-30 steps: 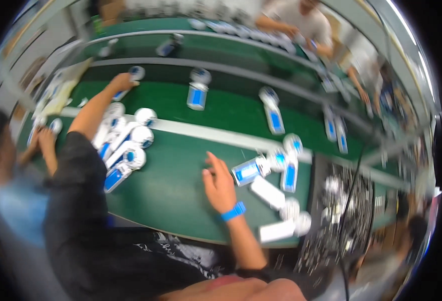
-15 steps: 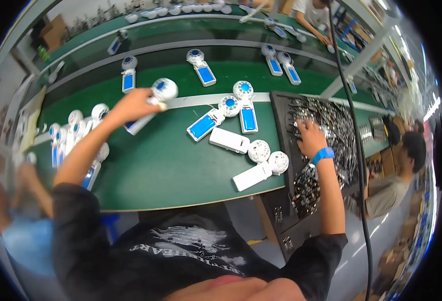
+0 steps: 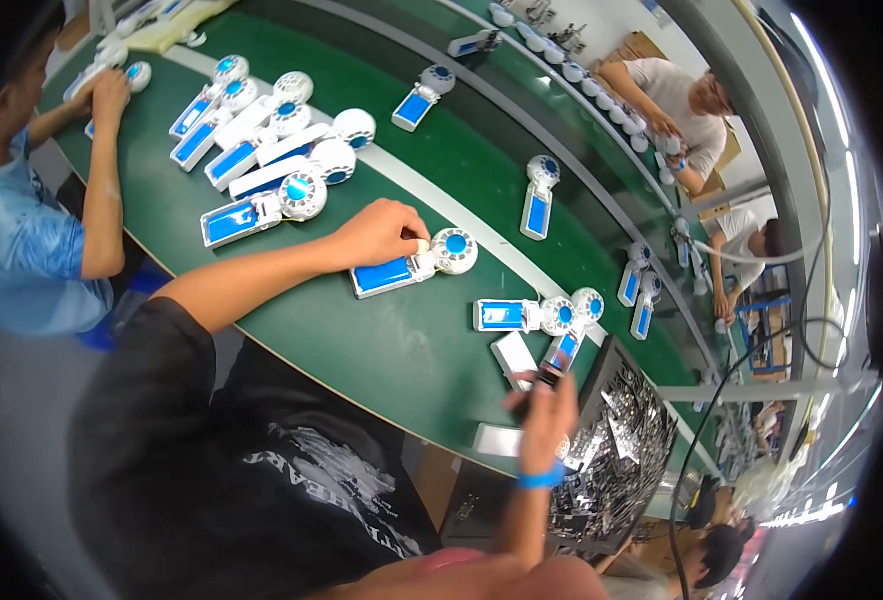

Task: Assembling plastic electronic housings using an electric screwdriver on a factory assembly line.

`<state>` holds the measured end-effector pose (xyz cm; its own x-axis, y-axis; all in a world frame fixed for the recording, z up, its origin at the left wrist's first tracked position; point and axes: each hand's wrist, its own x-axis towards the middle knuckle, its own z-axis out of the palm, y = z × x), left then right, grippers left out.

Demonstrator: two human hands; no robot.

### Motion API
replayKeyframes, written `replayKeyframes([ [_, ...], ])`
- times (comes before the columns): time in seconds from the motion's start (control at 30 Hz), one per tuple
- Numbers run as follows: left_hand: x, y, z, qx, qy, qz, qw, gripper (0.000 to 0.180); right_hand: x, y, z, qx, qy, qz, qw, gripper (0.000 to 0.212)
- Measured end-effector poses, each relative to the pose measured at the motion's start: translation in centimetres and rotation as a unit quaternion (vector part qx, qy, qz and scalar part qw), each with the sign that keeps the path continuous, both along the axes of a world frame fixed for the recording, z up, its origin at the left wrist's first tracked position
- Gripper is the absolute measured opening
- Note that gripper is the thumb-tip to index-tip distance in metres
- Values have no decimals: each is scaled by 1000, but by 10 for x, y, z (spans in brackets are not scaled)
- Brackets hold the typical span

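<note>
Head view: left hand (image 3: 376,237) curled shut on neck of fan (image 3: 383,275), which lies flat on table (image 3: 381,360); right hand (image 3: 541,430), blurred, pinching dark part (image 3: 550,374). Loose pinch might drop part; off-centre push could skid fan

Your view is bright and fairly even, with a glaring white strip light (image 3: 825,82) at the upper right. Small highlights sparkle off the metal parts (image 3: 616,425), while your black shirt (image 3: 151,440) swallows most detail. Your right hand (image 3: 544,405) is badly blurred; your left hand (image 3: 381,236) and the green bench (image 3: 401,345) look much sharper. Fisheye distortion bows the bench's straight edges, and the corners fall to black.
</note>
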<state>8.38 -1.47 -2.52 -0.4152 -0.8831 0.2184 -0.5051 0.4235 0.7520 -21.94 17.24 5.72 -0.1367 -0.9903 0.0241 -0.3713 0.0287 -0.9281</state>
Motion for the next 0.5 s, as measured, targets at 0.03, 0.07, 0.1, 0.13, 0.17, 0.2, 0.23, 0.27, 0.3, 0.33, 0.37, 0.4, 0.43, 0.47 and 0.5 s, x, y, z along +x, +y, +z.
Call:
replayKeyframes([
  [0.03,5,-4,-5,37,60,-26,997,21,30,-11,-13,13,-34,20,999,56],
  [0.07,10,-7,-9,71,119,-50,989,22,61,-25,-26,32,-112,18,993,56],
  [0.1,14,-8,-14,76,128,-39,988,22,87,-40,-39,54,-187,19,981,56],
  [0.13,14,-12,-16,78,173,-43,981,22,104,-54,-53,44,-202,27,978,56],
  [0.17,12,-14,-18,79,215,-46,972,22,118,-66,-63,35,-220,34,974,57],
  [0.2,12,-15,-19,80,258,-48,962,23,132,-80,-67,45,-213,39,975,57],
  [0.23,11,-12,-20,89,269,-38,958,23,142,-93,-72,18,-179,41,983,55],
  [0.27,13,-12,-13,90,274,-23,957,20,148,-106,-76,-13,-145,46,988,53],
  [0.3,14,-12,-6,92,279,-8,956,18,149,-116,-80,-4,-136,53,989,53],
  [0.33,19,-13,-1,90,279,6,956,16,152,-125,-86,-42,-133,49,989,50],
  [0.37,21,-14,0,92,284,14,954,16,154,-132,-91,-80,-130,44,987,48],
  [0.4,21,-16,0,86,276,20,957,15,155,-136,-94,-120,-128,38,984,46],
  [0.43,25,-19,-1,81,267,28,960,15,159,-139,-94,-113,-127,46,984,46],
  [0.47,29,-21,-1,77,257,35,963,15,162,-139,-90,-120,-140,28,982,42],
  [0.5,31,-19,0,82,258,36,962,15,164,-136,-86,-127,-152,3,980,39],
])
